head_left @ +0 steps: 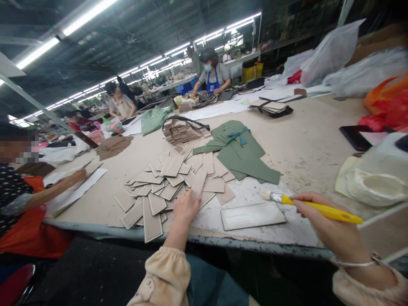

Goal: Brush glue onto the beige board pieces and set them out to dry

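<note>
My right hand (pixel 328 221) is closed round a yellow-handled brush (pixel 321 209), its pale bristles pointing left above the table. Below the bristles lies a rectangular panel (pixel 253 216) with a whitish, wet-looking coat and a dark edge. My left hand (pixel 186 207) pinches the lower end of a beige strip (pixel 199 182) at the right side of a loose pile of beige rectangular pieces (pixel 153 211) with pale borders. Behind the panel, green cut pieces (pixel 245 159) are fanned out, with a teal tie (pixel 237 136) on them.
A whitish container (pixel 376 178) and a black phone (pixel 355 138) are at the right. Farther back are a bound beige stack (pixel 181 130) and plastic bags (pixel 333 55). A person's arm (pixel 60 187) rests over papers at the left; other people work behind the table (pixel 309 127).
</note>
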The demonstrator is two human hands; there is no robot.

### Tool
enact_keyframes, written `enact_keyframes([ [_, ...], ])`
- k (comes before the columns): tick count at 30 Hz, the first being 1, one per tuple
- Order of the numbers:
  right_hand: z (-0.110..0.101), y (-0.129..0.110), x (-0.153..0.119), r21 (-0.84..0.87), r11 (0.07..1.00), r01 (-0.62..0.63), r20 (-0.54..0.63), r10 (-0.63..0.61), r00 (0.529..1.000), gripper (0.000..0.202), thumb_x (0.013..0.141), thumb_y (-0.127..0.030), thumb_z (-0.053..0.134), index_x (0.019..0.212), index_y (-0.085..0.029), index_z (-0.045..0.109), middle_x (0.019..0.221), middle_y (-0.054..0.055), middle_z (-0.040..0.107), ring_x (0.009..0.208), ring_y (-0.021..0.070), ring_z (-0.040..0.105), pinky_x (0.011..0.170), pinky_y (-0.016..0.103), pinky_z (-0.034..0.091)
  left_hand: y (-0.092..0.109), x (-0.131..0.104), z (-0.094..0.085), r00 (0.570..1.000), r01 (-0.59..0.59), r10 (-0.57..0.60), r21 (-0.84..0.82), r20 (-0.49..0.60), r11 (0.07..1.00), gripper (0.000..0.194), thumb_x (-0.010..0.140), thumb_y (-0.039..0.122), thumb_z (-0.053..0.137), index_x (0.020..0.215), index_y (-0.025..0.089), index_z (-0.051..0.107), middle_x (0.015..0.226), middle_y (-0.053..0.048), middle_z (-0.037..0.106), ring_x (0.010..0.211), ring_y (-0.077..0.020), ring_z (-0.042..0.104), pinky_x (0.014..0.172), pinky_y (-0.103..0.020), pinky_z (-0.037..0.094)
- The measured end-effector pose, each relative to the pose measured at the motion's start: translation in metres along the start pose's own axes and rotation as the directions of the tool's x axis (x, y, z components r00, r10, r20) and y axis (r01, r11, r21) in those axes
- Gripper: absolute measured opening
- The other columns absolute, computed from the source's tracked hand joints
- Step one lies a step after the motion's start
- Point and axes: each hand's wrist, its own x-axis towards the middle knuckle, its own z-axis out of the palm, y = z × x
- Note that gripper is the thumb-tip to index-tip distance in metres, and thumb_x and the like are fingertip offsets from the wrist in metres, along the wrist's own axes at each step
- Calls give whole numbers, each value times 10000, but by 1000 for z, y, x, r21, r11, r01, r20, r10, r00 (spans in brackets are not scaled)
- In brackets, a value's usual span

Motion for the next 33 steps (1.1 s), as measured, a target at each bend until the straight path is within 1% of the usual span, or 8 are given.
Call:
enact_keyframes([
  [6,3,1,-3,14,1000,28,4,-28,1000,231,810,-463,603,844,-248,682,745,10,667,694,195,639,699,324,514,-7,3,-1,998,38,-41,-56,-49,998,424,849,319,534,1230,135,572,1171,-144,660,1067,-274,625,908,-376,481],
  [9,8,-2,-5,64,998,-9,-77,14,997,253,825,-463,611,936,-250,690,778,16,684,676,181,646,677,316,535,-10,1,-3,980,-23,-17,-196,-198,980,369,847,309,542,1176,150,594,1134,-133,672,1065,-256,628,918,-377,492],
  [12,14,-6,-5,241,970,-9,-96,33,995,344,867,-443,579,1147,-252,639,927,43,705,728,177,669,689,325,570,-3,-11,-5,889,-347,173,-378,-424,858,339,843,291,576,1156,161,588,1137,-125,664,1083,-237,617,942,-392,498],
  [15,20,-9,-5,385,923,13,-67,14,998,342,894,-416,552,1182,-241,610,982,60,701,784,180,685,714,337,591,15,-29,-7,763,-636,438,-430,-476,640,389,830,213,604,1213,178,543,1231,-136,614,1154,-225,578,984,-398,486],
  [22,28,-12,-12,375,927,-31,56,11,998,244,803,-415,666,928,-229,569,989,42,683,749,168,678,638,290,596,45,-49,-4,568,-803,718,-464,-404,374,456,793,144,632,1221,163,475,1231,-159,614,1175,-229,567,1093,-494,380],
  [25,28,-13,-12,269,963,-35,38,26,999,251,759,-406,709,827,-222,552,822,5,661,592,132,643,550,248,567,44,-47,-4,572,-796,717,-480,-398,369,537,798,180,654,1289,150,439,1250,-166,601,1196,-239,550,1094,-497,374],
  [29,23,-9,-7,249,964,-96,-39,109,993,278,731,-426,725,822,-219,563,736,-10,631,549,140,638,503,247,548,31,-45,-5,674,-739,559,-470,-484,483,342,821,163,634,1159,176,576,1062,-113,668,1030,-216,616,935,-404,496],
  [33,20,-1,-3,211,965,-158,-69,175,982,289,712,-452,726,815,-229,575,739,-4,635,529,162,630,470,286,541,20,-46,-2,684,-720,677,-402,-272,565,126,862,172,572,923,198,680,823,-51,661,770,-161,611,702,-291,506],
])
